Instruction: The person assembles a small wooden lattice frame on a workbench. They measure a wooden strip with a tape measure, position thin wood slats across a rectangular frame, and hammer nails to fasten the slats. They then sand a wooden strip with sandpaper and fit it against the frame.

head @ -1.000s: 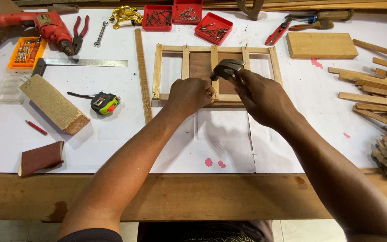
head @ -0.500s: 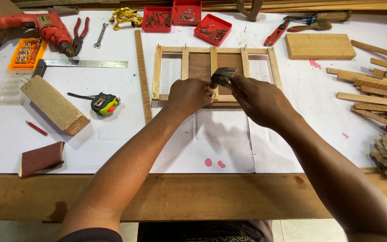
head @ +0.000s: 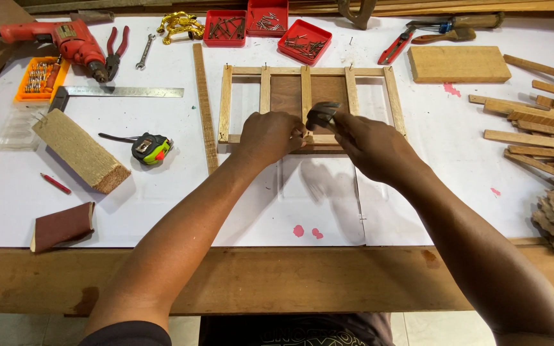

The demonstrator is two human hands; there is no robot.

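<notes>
A: Start at the left edge of the frame. What lies there?

B: In the upper left, a red power drill with red-handled pliers and a small wrench just beside it. Below the drill sits an orange case of bits, then a steel square. Further down, a rough wood block, a red pencil and a folded piece of sandpaper near the lower left of the white sheet.

A: And toward the middle?

B: A tape measure left of a long loose strip. Then the slatted wooden frame, at upper centre, lying flat, with three red trays of nails above it.

A: The hands?

B: The left hand rests on the frame's lower rail, fingers curled and pinched together at its tip; what it pinches is too small to tell. The right hand is closed around a hammer, whose dark, blurred head hangs over the frame just beside the left fingertips.

A: The right side?

B: A flat board in the upper right, and a pile of thin wooden sticks along the right edge.
</notes>
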